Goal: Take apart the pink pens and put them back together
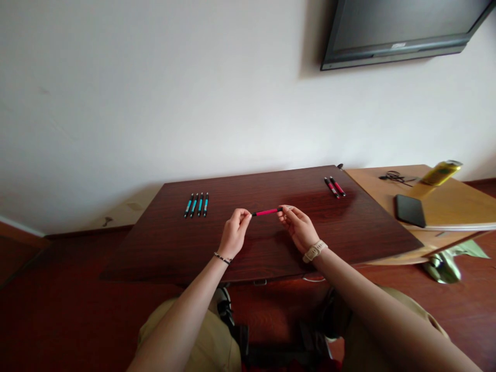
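Between my two hands a pink pen (267, 212) with black ends is held level above the dark wooden table (248, 188). My left hand (235, 230) pinches its left end between thumb and fingers. At the pen's other end, my right hand (297, 226) is closed on the tip, with its fingers curled beneath. Several blue pens (196, 205) with black ends lie side by side on the table, left of my hands. Two more pink pens (335, 187) lie next to each other near the table's back right corner.
A lighter wooden cabinet (465, 206) adjoins the table on the right. On it are a black phone (409, 210), a dark coiled cable (396, 176) and a yellow can (442, 172). A television (403, 28) hangs on the wall. My legs are below the table's front edge.
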Tool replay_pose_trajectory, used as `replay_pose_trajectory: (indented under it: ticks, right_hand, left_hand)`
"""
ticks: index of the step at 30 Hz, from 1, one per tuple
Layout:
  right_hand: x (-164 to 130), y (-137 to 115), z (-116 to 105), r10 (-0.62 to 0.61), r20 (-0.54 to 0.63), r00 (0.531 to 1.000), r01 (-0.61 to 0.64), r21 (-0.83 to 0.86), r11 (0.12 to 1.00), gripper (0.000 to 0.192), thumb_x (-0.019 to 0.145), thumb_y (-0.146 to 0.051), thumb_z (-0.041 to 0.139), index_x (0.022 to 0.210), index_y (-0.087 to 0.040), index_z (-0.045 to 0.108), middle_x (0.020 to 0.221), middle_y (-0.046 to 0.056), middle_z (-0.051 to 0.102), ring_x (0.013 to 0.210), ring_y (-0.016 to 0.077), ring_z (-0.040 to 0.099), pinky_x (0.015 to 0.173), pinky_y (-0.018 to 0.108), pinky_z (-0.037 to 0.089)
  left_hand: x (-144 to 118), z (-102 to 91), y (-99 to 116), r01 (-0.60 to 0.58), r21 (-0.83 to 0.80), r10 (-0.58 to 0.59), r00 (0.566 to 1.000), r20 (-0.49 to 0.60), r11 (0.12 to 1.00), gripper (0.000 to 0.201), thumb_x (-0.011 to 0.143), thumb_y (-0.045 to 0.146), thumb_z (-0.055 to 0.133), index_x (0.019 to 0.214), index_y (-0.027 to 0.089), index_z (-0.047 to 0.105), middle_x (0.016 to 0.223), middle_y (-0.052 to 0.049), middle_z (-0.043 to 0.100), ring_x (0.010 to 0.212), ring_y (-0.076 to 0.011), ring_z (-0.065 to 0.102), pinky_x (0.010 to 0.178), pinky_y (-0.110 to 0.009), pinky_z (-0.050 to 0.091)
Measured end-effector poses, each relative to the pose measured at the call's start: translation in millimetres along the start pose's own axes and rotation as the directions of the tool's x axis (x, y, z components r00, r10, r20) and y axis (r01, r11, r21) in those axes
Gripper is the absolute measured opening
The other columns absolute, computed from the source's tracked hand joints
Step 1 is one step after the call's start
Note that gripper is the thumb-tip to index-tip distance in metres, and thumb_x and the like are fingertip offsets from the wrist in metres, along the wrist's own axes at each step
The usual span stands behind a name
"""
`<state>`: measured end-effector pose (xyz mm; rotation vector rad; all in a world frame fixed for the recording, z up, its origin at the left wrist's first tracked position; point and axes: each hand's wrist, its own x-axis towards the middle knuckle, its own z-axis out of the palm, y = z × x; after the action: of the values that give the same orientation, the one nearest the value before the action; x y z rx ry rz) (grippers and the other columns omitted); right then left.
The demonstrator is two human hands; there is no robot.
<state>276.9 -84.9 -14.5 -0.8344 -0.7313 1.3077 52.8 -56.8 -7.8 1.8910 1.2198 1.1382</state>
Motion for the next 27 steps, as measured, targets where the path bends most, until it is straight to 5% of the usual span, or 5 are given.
replay_pose_trajectory:
  ticks: [6, 18, 22, 27]
  right_hand:
    - [-5, 6, 10, -0.010, 0.025, 1.000, 0.011, -0.010, 1.000, 0.034, 0.081, -0.047, 0.086, 0.099, -0.021, 0.074, 0.093, 0.003, 0.074, 0.079, 0.0115, 0.065, 0.077, 0.023, 0.056]
    - [-3, 10, 8, -0.054, 0.054, 0.997, 0.057, -0.067, 0.996, 0.034, 0.084, -0.048, 0.083, 0.103, -0.022, 0.073, 0.093, 0.003, 0.075, 0.082, 0.0139, 0.068, 0.082, 0.028, 0.057]
    - [-4, 7, 9, -0.087, 0.078, 0.993, 0.094, -0.094, 0.991, 0.032, 0.085, -0.046, 0.082, 0.104, -0.023, 0.073, 0.093, 0.004, 0.076, 0.083, 0.0142, 0.069, 0.083, 0.028, 0.056]
    - [-5, 3, 8, -0.062, 0.067, 0.996, 0.068, -0.089, 0.994, 0.034, 0.085, -0.050, 0.082, 0.103, -0.023, 0.073, 0.094, 0.004, 0.076, 0.082, 0.0143, 0.068, 0.081, 0.028, 0.057]
  left_hand:
    - [1, 9.4, -6, 0.117, -0.311, -0.127, 0.992, -0.013, 0.943, 0.025, 0.103, 0.048, 0.050, 0.101, 0.023, 0.047, 0.068, 0.006, 0.041, 0.054, -0.0095, 0.038, 0.050, -0.020, 0.029]
    - [7, 14.2, -6, 0.170, -0.512, -0.203, 0.979, -0.008, 0.842, 0.035, 0.100, 0.054, 0.057, 0.094, 0.021, 0.046, 0.068, 0.008, 0.041, 0.049, -0.0068, 0.039, 0.048, -0.021, 0.031]
    - [5, 13.0, -6, 0.181, -0.494, -0.211, 0.977, -0.006, 0.851, 0.037, 0.100, 0.056, 0.055, 0.093, 0.021, 0.047, 0.066, 0.008, 0.042, 0.048, -0.0074, 0.045, 0.048, -0.022, 0.035]
    - [1, 8.2, -3, 0.116, -0.224, -0.120, 0.993, -0.007, 0.968, 0.039, 0.105, 0.057, 0.044, 0.089, 0.022, 0.048, 0.066, 0.005, 0.050, 0.055, -0.0098, 0.052, 0.056, -0.022, 0.043]
